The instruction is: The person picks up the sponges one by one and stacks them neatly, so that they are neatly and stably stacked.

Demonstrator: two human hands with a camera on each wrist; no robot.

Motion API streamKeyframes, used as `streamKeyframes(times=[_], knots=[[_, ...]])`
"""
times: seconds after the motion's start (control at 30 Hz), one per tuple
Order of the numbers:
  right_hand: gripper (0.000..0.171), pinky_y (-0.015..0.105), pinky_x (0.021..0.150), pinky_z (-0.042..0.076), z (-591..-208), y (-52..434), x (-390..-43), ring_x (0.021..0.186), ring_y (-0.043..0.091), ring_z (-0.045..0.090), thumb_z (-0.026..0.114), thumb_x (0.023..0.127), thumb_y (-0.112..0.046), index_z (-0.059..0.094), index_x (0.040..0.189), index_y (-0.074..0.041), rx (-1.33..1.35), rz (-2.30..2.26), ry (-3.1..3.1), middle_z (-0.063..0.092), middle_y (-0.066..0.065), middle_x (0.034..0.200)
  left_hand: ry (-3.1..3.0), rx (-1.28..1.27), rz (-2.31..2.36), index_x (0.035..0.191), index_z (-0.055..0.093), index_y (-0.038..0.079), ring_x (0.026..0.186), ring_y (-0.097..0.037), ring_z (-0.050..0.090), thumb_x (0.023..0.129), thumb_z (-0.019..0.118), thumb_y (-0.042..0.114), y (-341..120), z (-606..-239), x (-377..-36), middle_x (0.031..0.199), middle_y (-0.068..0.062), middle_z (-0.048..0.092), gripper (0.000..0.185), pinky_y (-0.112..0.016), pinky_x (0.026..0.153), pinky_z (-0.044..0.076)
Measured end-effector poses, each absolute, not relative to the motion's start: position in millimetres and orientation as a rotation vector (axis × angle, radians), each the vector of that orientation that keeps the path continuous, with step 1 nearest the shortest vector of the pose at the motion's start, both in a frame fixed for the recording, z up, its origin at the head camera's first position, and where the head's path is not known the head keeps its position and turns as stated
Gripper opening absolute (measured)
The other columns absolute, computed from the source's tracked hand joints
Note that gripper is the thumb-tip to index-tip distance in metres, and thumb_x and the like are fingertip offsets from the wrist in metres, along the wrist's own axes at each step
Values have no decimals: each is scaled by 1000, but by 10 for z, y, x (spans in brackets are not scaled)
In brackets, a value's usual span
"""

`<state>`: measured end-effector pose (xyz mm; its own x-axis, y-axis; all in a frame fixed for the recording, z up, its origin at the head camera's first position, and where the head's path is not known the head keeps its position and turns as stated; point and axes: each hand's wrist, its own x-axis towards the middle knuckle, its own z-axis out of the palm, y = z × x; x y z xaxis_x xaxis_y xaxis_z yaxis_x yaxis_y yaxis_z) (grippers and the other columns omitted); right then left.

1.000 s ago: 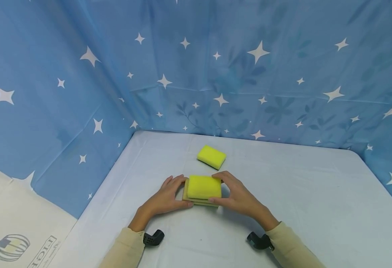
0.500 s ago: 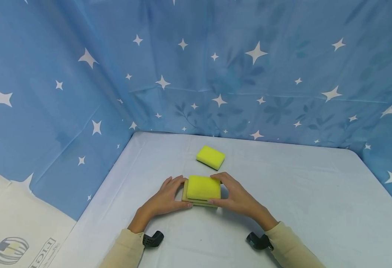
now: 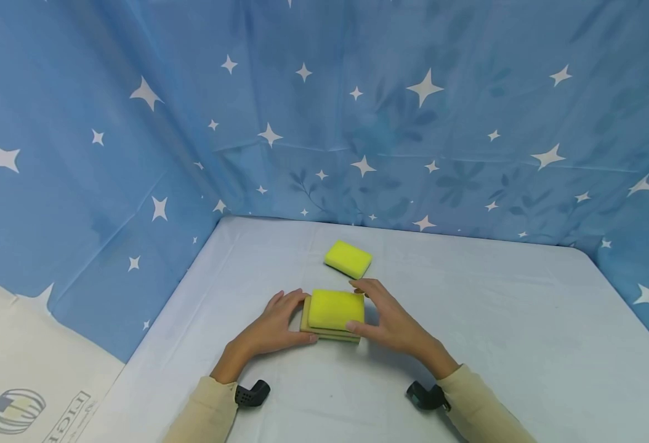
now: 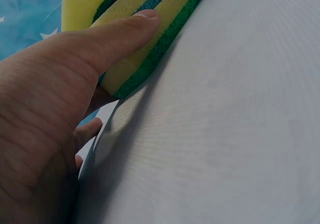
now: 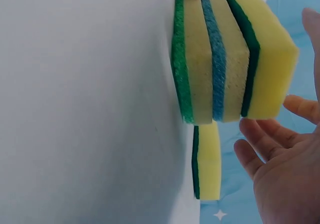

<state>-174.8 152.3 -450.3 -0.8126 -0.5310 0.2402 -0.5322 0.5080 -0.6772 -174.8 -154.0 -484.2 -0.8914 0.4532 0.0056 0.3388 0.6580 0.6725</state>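
Three sponges lie stacked on the white-covered table. The bottom sponge (image 5: 199, 83) is pale yellow over a green scouring layer, the middle sponge (image 5: 232, 81) pale yellow over blue. On top sits a bright yellow sponge (image 3: 335, 309) with a dark green underside. My left hand (image 3: 274, 326) holds the two lower sponges at their left end, thumb on the near side, as the left wrist view also shows. Around the stack's right end, my right hand (image 3: 391, 323) is spread, its fingers apart from the top sponge; the thumb is close to its near edge.
Another bright yellow sponge (image 3: 348, 258) lies flat behind the stack. White cloth (image 3: 496, 332) covers the table. A blue star-patterned curtain (image 3: 380, 123) hangs along the back and left side. Pale printed fabric (image 3: 36, 363) is at the lower left.
My right hand has loosened from the top sponge, its fingers lifting away from the far edge. The left hand and the stack have stayed in place.
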Motion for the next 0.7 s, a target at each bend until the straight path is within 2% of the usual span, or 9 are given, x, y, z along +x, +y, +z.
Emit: streamKeyframes(times=[0.17, 0.3, 0.5, 0.7], knots=[[72, 64, 111, 47, -4480, 1576, -1794, 134, 33, 54, 77, 101, -33, 42, 160, -12, 990, 1252, -2664, 49, 18, 154, 2710, 646, 1046, 154, 51, 18, 161, -31, 22, 86, 85, 58, -1540, -4829, -1753, 166, -7, 43, 86, -52, 132, 7], [69, 65, 111, 46, -4461, 1624, -1826, 134, 38, 53, 75, 102, -27, 42, 160, -8, 989, 1271, -2633, 47, 19, 154, 2702, 656, 1068, 154, 51, 17, 160, -32, 24, 86, 85, 56, -1531, -4821, -1752, 166, -9, 42, 85, -53, 132, 7], [68, 67, 111, 44, -4430, 1690, -1849, 135, 41, 51, 73, 103, -25, 41, 161, -10, 930, 1294, -2624, 47, 20, 154, 2691, 667, 1067, 153, 51, 18, 161, -31, 23, 87, 85, 57, -1530, -4824, -1746, 166, -7, 42, 85, -52, 132, 6], [68, 67, 112, 45, -4421, 1732, -1931, 138, 37, 51, 72, 105, -27, 40, 161, -8, 836, 1274, -2637, 46, 17, 156, 2701, 652, 1067, 153, 51, 18, 161, -31, 22, 86, 85, 58, -1546, -4829, -1747, 166, -7, 43, 86, -54, 132, 7]])
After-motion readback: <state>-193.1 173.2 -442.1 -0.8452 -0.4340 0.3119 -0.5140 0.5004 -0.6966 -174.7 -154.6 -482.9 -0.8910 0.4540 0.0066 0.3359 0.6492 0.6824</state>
